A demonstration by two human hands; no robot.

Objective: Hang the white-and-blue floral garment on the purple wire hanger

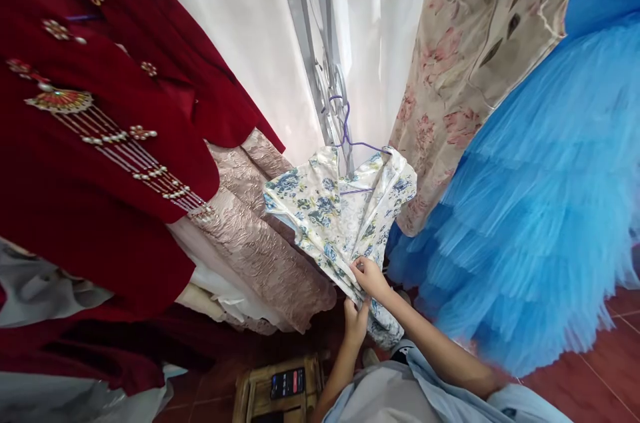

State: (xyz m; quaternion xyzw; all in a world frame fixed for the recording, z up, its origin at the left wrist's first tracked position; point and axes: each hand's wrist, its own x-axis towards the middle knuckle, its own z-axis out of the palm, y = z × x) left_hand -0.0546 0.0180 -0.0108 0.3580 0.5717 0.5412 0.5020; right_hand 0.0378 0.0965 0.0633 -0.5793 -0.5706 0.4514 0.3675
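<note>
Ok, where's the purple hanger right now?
In the head view, centre: the purple hanger hooks on the grey window grille, carrying the floral dress, between the beige brocade garment and the blue tulle dress.

Below my hands a red tiled floor point(590, 390) spreads out. Just under my left forearm a small wooden stool point(260, 391) stands on it, with a dark phone point(287, 383) lying on its seat. Red fabric point(100, 350) pools on the tiles farther left.

Light blue top w/ short sleeves; left hand point(356, 320), right hand point(369, 276) bare.
</note>
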